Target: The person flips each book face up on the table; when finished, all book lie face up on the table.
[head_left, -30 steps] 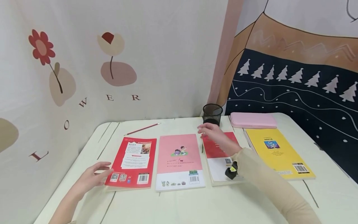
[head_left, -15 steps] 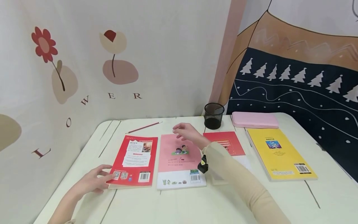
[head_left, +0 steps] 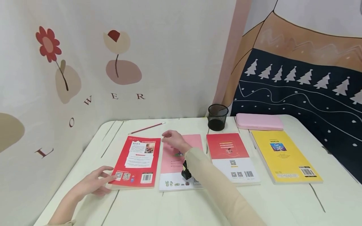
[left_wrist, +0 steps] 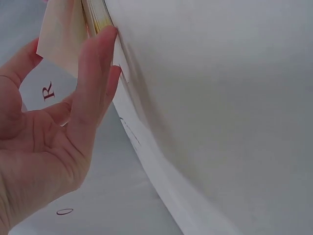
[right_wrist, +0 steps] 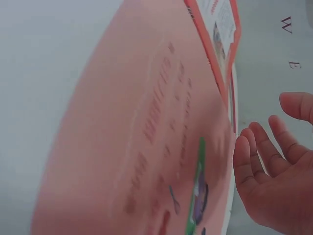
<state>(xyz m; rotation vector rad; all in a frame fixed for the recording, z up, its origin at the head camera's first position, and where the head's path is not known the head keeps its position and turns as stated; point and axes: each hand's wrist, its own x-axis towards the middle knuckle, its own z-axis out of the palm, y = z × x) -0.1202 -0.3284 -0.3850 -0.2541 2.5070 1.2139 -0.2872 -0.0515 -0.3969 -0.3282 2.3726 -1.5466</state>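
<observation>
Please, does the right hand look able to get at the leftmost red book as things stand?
Probably yes: the right hand is near the far right corner of the leftmost red book, with nothing visible between them.

This is looking like a reading corner — four books (head_left: pixel 287 157) are lying on a pale bench (head_left: pixel 175 208), a pencil (head_left: pixel 147 128) and a mesh cup (head_left: pixel 216 124) are sitting behind them — and flower pictures (head_left: pixel 48 45) and tree pictures (head_left: pixel 290 75) are filling the back.

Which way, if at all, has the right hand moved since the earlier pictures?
Yes: in the head view, the right hand has moved left, away from the black mesh pen cup, over the pink-and-white book.
</observation>
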